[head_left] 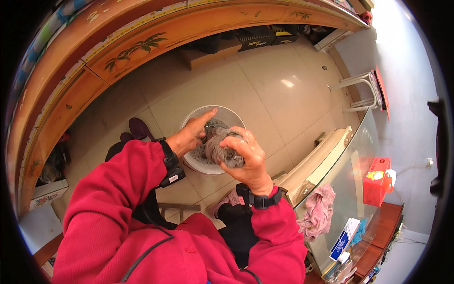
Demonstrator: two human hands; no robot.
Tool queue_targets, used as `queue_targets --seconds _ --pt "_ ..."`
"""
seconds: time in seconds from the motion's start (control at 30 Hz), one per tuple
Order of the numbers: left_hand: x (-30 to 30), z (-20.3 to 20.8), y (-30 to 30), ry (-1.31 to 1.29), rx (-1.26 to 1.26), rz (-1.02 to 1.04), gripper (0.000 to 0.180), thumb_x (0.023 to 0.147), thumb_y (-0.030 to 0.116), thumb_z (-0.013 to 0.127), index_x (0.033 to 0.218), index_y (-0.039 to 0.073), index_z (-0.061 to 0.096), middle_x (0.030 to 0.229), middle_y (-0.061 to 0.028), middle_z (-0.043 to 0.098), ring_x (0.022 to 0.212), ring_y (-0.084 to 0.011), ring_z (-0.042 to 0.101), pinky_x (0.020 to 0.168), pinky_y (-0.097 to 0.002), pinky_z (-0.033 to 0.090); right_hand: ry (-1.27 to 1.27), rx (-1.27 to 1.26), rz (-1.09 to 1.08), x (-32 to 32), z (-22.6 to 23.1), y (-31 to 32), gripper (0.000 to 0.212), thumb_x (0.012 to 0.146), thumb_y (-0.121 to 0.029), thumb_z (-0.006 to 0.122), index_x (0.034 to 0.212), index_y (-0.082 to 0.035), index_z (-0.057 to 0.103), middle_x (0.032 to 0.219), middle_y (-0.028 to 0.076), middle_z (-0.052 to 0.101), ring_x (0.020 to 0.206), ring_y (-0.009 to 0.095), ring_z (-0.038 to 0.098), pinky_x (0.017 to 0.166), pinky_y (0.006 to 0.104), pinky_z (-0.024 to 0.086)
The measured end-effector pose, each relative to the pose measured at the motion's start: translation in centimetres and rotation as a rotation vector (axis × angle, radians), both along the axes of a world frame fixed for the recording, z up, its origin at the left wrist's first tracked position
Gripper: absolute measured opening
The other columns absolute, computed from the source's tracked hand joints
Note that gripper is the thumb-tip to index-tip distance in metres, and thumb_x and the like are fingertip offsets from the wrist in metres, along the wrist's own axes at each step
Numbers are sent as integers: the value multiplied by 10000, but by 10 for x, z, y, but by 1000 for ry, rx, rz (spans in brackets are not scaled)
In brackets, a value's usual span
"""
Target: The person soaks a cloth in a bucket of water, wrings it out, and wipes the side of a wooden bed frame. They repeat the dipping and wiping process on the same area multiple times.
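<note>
A bunched, wet grey cloth [222, 147] hangs over a round white bucket [196, 113]. My right hand [248, 154] grips the cloth, its fingers curled round the right side of the bundle. Beside it, over the bucket's left rim, is my left hand [190, 134], with one digit stretched out toward the far rim and the palm facing the cloth. It appears to hold nothing, though its lower fingers are partly hidden. Foamy grey water [196, 155] shows in the bucket below, with darker wet material partly covered by the cloth and hands.
A glass-topped table [338, 175] stands to the right, bearing a pink cloth [318, 212], a red box [377, 182] and a blue-and-white box [344, 239]. Beyond the bucket is a wooden bed frame [142, 47]. A folding stool [364, 90] leans by the wall; dark slippers [138, 128] lie left.
</note>
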State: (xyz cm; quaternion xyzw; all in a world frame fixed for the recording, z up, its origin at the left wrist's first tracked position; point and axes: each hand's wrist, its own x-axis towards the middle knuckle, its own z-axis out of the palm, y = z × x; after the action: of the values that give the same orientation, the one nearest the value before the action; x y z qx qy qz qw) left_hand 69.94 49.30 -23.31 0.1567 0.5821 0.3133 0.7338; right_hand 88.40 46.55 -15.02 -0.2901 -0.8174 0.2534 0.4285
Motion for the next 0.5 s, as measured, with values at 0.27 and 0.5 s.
queue_targets --seconds 0.27,0.5 --pt "18 -3 -17 -698 -66 -11 449 921 411 615 1079 -8 633 1013 -137 690 902 -252 678 838 -407 562 140 53 101 4 28 -19 522 476 18 780 977 -79 672 1043 190 602 992 364 613 818 414 527" --pt "3 33 15 -570 408 290 289 749 4 587 1035 26 617 969 -100 623 898 -232 639 865 -391 542 435 -329 -392 28 -1 -3 358 742 -9 694 1088 -23 600 1031 85 608 939 192 574 849 294 466"
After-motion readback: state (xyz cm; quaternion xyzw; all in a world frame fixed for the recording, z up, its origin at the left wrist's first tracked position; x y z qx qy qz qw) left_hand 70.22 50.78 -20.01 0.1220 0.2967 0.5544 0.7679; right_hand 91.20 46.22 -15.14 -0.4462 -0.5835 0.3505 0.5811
